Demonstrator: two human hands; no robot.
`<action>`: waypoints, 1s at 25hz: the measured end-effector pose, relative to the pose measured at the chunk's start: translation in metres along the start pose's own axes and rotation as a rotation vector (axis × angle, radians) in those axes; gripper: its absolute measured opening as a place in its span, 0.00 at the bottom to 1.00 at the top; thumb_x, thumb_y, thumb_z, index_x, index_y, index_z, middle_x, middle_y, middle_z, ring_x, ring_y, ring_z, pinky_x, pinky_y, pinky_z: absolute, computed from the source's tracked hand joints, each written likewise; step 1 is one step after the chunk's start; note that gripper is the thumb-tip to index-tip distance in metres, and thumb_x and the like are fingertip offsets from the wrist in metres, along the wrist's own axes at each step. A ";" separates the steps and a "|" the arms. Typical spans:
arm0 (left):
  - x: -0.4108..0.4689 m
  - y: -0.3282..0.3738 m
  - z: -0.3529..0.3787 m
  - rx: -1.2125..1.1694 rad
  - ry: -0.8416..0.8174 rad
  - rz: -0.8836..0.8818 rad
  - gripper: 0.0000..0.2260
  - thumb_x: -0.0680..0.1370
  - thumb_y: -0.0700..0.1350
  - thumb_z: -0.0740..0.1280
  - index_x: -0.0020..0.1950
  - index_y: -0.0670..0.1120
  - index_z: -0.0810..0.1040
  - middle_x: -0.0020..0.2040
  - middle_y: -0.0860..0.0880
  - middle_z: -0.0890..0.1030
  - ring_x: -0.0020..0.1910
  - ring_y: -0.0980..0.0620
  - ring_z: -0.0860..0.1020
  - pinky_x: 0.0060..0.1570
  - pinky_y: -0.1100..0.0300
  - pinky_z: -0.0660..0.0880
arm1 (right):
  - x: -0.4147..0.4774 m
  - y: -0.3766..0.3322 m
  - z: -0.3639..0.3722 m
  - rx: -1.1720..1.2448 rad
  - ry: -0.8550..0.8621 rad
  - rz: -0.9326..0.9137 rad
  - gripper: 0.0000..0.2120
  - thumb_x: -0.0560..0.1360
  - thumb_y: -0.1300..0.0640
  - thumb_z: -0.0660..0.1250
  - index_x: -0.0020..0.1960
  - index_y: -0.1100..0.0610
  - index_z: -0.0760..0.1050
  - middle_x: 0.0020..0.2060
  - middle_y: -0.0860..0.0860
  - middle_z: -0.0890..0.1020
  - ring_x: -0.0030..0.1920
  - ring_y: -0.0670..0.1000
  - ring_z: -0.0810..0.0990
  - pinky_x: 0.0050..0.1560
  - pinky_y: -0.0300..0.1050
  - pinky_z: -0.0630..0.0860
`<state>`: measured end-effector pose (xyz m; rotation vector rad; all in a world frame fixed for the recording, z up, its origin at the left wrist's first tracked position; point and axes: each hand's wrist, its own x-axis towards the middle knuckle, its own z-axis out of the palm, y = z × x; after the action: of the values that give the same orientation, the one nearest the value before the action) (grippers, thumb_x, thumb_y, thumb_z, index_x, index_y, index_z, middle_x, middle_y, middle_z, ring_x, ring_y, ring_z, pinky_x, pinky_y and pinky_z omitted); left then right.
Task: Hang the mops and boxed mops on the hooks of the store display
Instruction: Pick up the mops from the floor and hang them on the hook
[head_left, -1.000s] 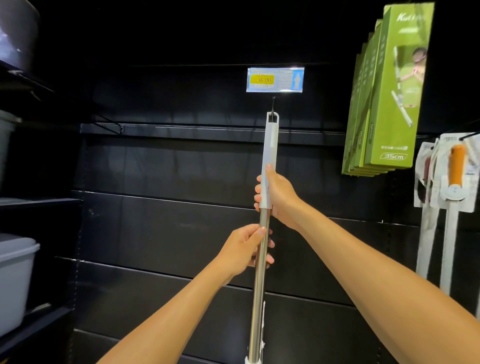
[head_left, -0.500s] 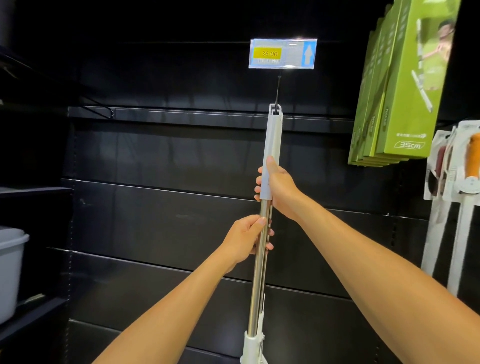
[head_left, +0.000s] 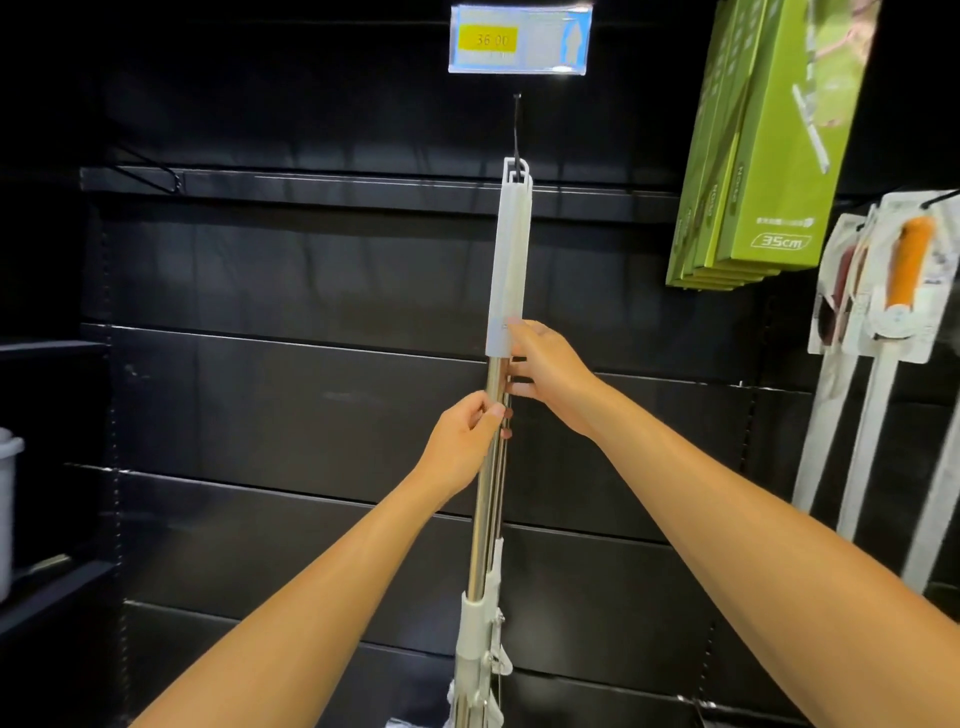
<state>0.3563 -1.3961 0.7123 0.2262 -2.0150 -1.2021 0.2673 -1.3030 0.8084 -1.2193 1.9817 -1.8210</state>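
Note:
A mop (head_left: 510, 260) with a white grip and steel pole hangs upright from a black hook (head_left: 517, 130) on the dark display wall, its top loop over the wire. A second pole shows close behind it. My left hand (head_left: 465, 441) grips the steel pole below the white grip, thumb in front and fingertips behind. Just right of the pole, my right hand (head_left: 548, 371) has its thumb on the grip's lower end and its fingertips touching the pole, not wrapped round it. Green boxed mops (head_left: 769, 156) hang at the upper right.
A price tag (head_left: 519, 39) sits above the hook. Packaged mops with an orange handle (head_left: 904, 270) hang at the far right. A bare hook (head_left: 156, 166) juts from the rail at the left. A grey bin (head_left: 8, 493) stands on a left shelf.
The mop's loop has settled onto the hook. My right hand has let go of the grip and drawn to the right side of the pole. The view has moved closer and lower.

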 end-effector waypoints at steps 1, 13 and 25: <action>-0.005 -0.001 0.003 0.020 0.013 0.016 0.08 0.86 0.48 0.62 0.61 0.50 0.78 0.56 0.46 0.84 0.56 0.49 0.84 0.65 0.43 0.79 | -0.010 0.007 -0.006 -0.020 -0.018 -0.013 0.18 0.85 0.43 0.58 0.71 0.49 0.69 0.64 0.51 0.79 0.61 0.52 0.81 0.56 0.49 0.82; -0.136 -0.052 0.068 0.412 0.142 -0.011 0.32 0.83 0.45 0.67 0.84 0.45 0.56 0.84 0.45 0.58 0.83 0.46 0.58 0.82 0.46 0.58 | -0.210 0.194 -0.103 -0.373 -0.049 0.174 0.20 0.84 0.46 0.61 0.74 0.51 0.71 0.67 0.47 0.77 0.65 0.48 0.77 0.65 0.41 0.72; -0.386 -0.066 0.270 0.774 -0.460 0.034 0.32 0.80 0.55 0.60 0.83 0.48 0.60 0.84 0.45 0.59 0.83 0.42 0.59 0.80 0.46 0.60 | -0.474 0.282 -0.214 -0.480 -0.163 0.338 0.20 0.84 0.50 0.63 0.73 0.54 0.71 0.67 0.52 0.76 0.62 0.50 0.77 0.61 0.41 0.72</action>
<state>0.4232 -1.0558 0.3872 0.3033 -2.8090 -0.4100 0.3160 -0.8547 0.4247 -1.0131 2.4250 -1.0898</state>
